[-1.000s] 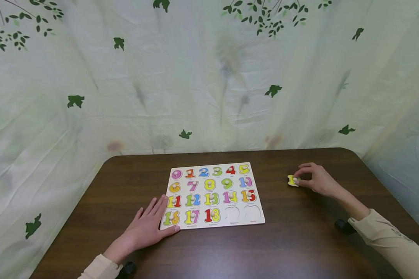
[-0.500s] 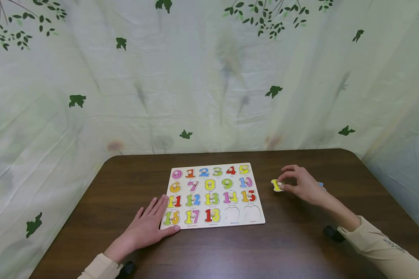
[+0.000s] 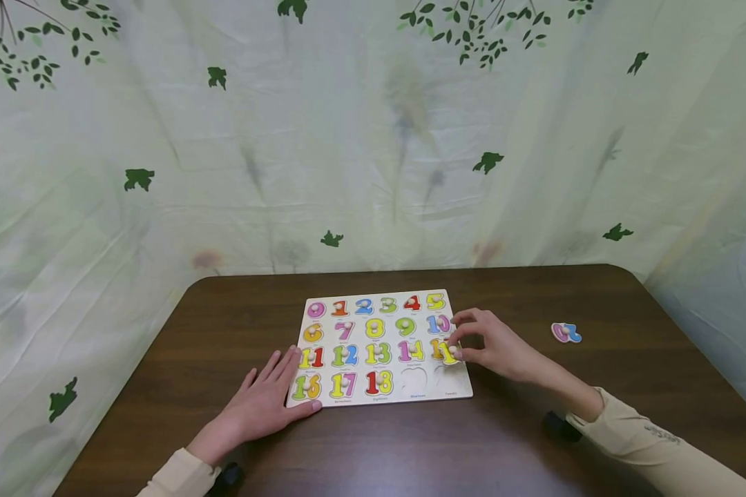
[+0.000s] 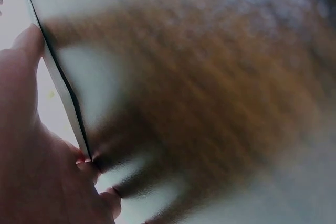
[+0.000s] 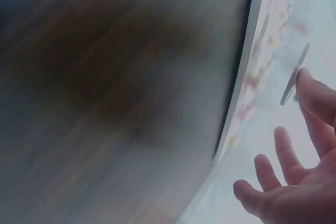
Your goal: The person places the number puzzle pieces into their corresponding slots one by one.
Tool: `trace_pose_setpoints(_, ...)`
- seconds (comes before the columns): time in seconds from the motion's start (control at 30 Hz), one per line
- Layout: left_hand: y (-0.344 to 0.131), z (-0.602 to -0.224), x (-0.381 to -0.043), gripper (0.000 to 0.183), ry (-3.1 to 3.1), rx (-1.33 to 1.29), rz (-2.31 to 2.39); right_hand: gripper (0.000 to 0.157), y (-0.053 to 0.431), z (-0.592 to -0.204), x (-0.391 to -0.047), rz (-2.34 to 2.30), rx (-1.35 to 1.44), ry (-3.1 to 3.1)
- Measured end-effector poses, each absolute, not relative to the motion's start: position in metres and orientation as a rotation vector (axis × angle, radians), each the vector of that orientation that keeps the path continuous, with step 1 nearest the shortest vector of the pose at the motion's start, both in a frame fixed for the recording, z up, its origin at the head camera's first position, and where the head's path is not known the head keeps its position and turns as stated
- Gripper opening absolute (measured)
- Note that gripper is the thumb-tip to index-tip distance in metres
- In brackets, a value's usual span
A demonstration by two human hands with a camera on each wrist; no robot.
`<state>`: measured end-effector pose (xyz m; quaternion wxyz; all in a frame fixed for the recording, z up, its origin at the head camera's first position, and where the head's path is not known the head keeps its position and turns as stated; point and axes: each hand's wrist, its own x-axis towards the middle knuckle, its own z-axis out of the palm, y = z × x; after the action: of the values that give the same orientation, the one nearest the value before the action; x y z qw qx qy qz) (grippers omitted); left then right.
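Observation:
A white number puzzle board point(image 3: 360, 388) lies on the table, its knobbed number pieces seated in rows and two heart-like outlines bare at the lower right. My left hand point(image 3: 257, 404) rests with fingers spread on the board's left edge, thumb at the lower left corner. Between thumb and fingertips, my right hand point(image 3: 497, 346) pinches a number puzzle piece point(image 3: 447, 353) with a yellow 1 showing; the rest of its face is covered by the fingers. It is held over the board's right side, overlapping the 15. In the right wrist view the piece point(image 5: 295, 74) appears edge-on, raised above the board.
A pink and blue number piece point(image 3: 566, 333) lies on the dark wooden table point(image 3: 373, 455), right of the board. Behind the table hangs a pale curtain point(image 3: 373, 172) with leaf prints.
My right hand has carried the yellow piece leftward from the table's right side to over the board, uncovering the pink and blue piece. The left hand has stayed in place.

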<state>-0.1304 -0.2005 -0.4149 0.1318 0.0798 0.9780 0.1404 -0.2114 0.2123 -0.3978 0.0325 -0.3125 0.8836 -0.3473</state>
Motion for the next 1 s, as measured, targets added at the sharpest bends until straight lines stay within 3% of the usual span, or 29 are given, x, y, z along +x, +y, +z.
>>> trace_pose_setpoints(0.5,-0.2,-0.415,-0.13,0.112,2.838,0.222,0.391,0.014,0.167,-0.41,-0.203,-1.0,-1.062,2.583)
trace_pose_setpoints(1.0,-0.201,-0.415,-0.13,0.111,2.846,0.229,0.404,0.012,0.151,-0.41,-0.202,-0.864,-1.209,2.632)
